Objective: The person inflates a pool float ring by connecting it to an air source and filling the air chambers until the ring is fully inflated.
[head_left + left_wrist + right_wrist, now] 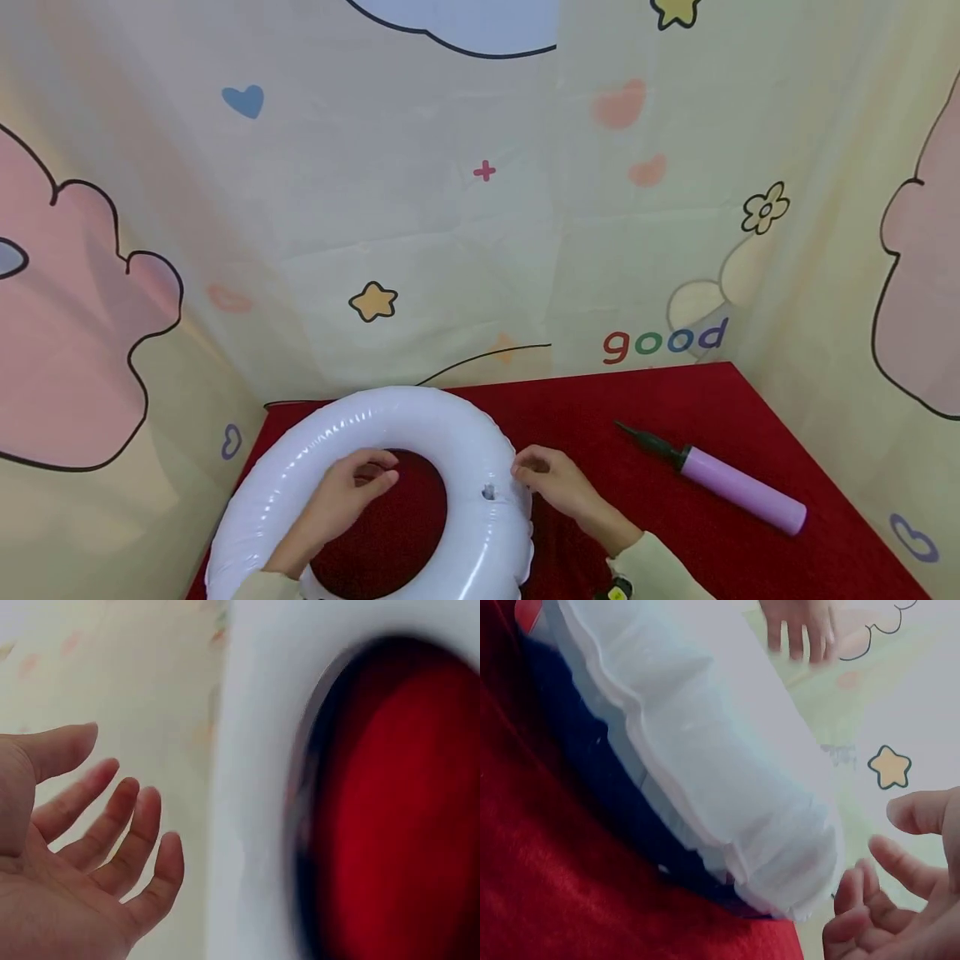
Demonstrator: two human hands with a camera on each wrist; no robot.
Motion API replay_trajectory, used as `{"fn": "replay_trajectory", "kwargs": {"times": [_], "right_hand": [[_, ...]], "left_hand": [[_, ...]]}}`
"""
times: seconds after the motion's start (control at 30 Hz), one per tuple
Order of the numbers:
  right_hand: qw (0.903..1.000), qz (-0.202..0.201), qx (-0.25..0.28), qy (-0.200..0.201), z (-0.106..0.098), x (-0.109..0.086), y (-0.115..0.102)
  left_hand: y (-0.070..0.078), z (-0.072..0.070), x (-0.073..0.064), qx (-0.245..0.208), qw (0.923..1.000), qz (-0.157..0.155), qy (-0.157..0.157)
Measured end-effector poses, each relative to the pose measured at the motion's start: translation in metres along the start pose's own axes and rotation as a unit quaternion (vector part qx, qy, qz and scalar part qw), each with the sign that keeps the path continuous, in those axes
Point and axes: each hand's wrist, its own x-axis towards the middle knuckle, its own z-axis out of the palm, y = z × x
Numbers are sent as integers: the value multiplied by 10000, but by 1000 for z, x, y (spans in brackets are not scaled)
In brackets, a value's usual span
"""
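A white inflated swim ring [420, 417] lies on the red cloth, its underside dark blue in the right wrist view. A small clear valve [488, 492] shows on the ring's right part. My left hand [348, 492] hovers over the left inner side of the ring, fingers loosely bent and nothing between them. In the left wrist view that hand [97, 832] appears apart from the ring [259, 825]. Just right of the valve, my right hand [558, 483] is at the ring's outer edge. Its fingers [911, 866] are relaxed and empty beside the ring's wrinkled side [697, 735].
To the right, a lilac hand pump [742, 490] with a dark nozzle [648, 440] lies on the red cloth [600, 533]. Printed fabric walls [450, 208] with stars, hearts and the word "good" enclose the table at the back and both sides.
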Motion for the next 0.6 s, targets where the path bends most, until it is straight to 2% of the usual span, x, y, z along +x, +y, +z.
{"fn": "replay_trajectory", "kwargs": {"times": [0.13, 0.2, 0.23, 0.33, 0.43, 0.5, 0.6], "right_hand": [[9995, 141, -18, 293, -3, 2, 4], [9993, 217, 20, 317, -2, 3, 6], [9992, 242, 56, 299, -1, 3, 7], [9993, 334, 126, 128, 2, 6, 10], [9988, 455, 183, -61, 6, 8, 13], [9977, 607, 244, -187, 7, 10, 15], [9954, 855, 311, -314, 9, 12, 19]], "left_hand": [[-22, -52, -11, 211, 9950, -377, 904], [-38, -75, -17, 459, 9901, -660, 1153], [-47, -87, -20, 526, 9882, -828, 1176], [-77, -116, -34, 512, 9792, -1646, 1067], [-110, -135, -47, 457, 9687, -2330, 726], [-131, -139, -54, 571, 9642, -2548, 454], [-153, -136, -59, 498, 9602, -2748, -38]]}}
